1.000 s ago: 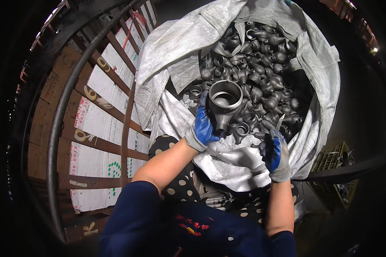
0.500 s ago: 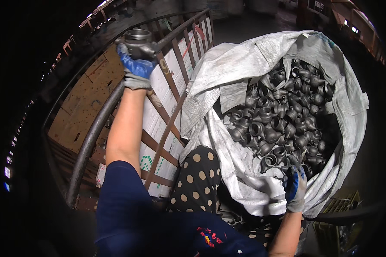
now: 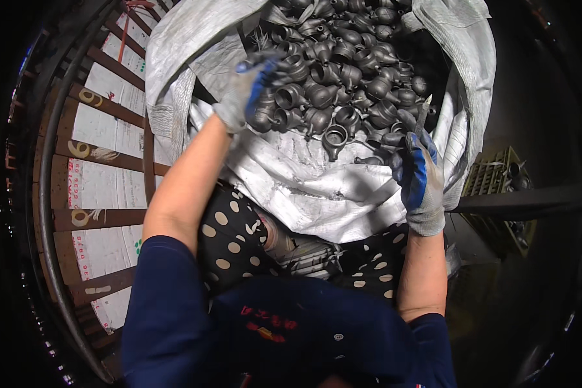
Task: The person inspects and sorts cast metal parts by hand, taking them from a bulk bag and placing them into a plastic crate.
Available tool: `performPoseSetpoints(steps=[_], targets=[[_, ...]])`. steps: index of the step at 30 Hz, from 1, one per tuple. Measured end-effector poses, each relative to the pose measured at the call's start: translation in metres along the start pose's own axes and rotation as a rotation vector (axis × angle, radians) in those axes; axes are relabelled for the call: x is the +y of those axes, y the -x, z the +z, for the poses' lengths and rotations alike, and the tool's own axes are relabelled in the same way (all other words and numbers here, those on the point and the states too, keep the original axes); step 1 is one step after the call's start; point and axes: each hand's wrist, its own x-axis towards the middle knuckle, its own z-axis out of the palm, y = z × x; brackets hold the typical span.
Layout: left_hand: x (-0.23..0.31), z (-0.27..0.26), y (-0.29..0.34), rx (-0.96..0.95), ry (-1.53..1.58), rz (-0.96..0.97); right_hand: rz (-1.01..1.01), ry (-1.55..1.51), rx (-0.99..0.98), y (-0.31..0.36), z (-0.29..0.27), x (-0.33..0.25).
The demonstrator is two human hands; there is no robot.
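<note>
A big white woven sack point(image 3: 304, 194) stands in front of me, its mouth folded open. Dark grey metal castings point(image 3: 335, 137), hollow and round with short necks, are heaped inside. Over the left side of the heap reaches my left hand point(image 3: 242, 94), in a grey glove with blue coating. Motion blurs its fingers, but they look stretched out, and I see no casting lifted in them. My right hand point(image 3: 425, 181), gloved alike, is closed round a narrow, flat metal tool point(image 3: 423, 115) with a pointed tip, held upright at the sack's right edge. Its handle is hidden in the palm.
To the left runs a rusty barred metal frame point(image 3: 100, 152) with white cartons point(image 3: 107, 187) behind it. A yellowish crate point(image 3: 498, 171) holding dark parts stands at the right, past a dark bar point(image 3: 517, 202). My dotted trouser legs point(image 3: 226, 233) touch the sack's near side.
My left hand has come back from over the barred frame to the sack; the casting it held is gone from it. The view has swung left and down. My right hand keeps the tool.
</note>
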Motion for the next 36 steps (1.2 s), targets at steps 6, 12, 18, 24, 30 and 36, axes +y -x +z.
performPoseSetpoints(steps=[6,12,18,24,30,36], targets=[[-0.206,0.113,-0.020,-0.057,-0.874,-0.263,-0.024,-0.050,0.024,-0.004,-0.013,0.000],[-0.344,0.146,-0.003,-0.226,-0.867,-0.638,0.057,0.007,0.140,-0.001,-0.010,-0.006],[-0.378,0.155,0.025,-0.306,-0.793,-0.634,0.095,0.192,0.177,-0.007,-0.013,-0.005],[-0.299,0.144,0.028,0.081,-0.793,-0.401,0.090,-0.045,0.159,-0.010,-0.013,-0.002],[-0.183,0.093,0.000,0.131,-0.235,-0.374,0.077,-0.060,0.067,-0.014,-0.017,0.011],[-0.041,0.060,0.016,-0.001,0.288,-0.309,0.073,-0.141,0.088,-0.030,-0.014,0.032]])
